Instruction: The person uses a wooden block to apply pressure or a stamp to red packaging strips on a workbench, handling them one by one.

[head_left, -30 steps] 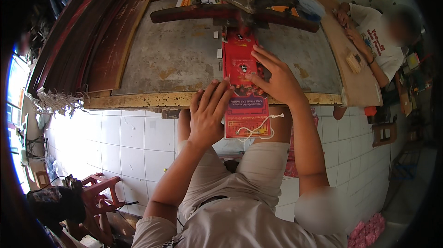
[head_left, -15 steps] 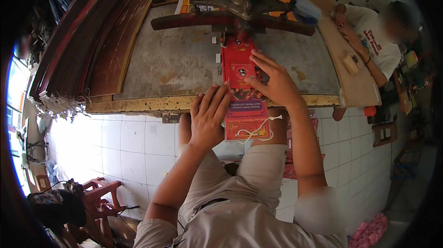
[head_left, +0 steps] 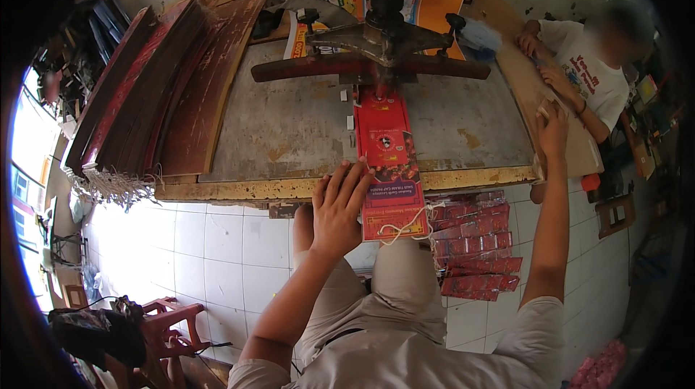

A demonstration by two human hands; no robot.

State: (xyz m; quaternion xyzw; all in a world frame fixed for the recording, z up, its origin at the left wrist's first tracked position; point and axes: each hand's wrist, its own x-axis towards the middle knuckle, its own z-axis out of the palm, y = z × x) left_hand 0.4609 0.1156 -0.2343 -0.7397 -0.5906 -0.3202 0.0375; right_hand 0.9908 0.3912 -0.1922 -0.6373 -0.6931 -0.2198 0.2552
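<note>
Resting flat, open-fingered left hand (head_left: 339, 208) against red paper bag (head_left: 387, 165)'s left edge, nothing gripped; right hand (head_left: 554, 128) well apart, open.

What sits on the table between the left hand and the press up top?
The head view shows the red printed sheet running from the left hand to the press; no other object lies between.

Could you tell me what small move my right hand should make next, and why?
Probably bring the right hand back onto the red printed stack. It now reaches off to the right edge of the worktable, touching something pale that I cannot make out, while only the left hand rests against the stack's left edge. The stack overhangs the table's front rim, so a second hand would steady it.
</note>
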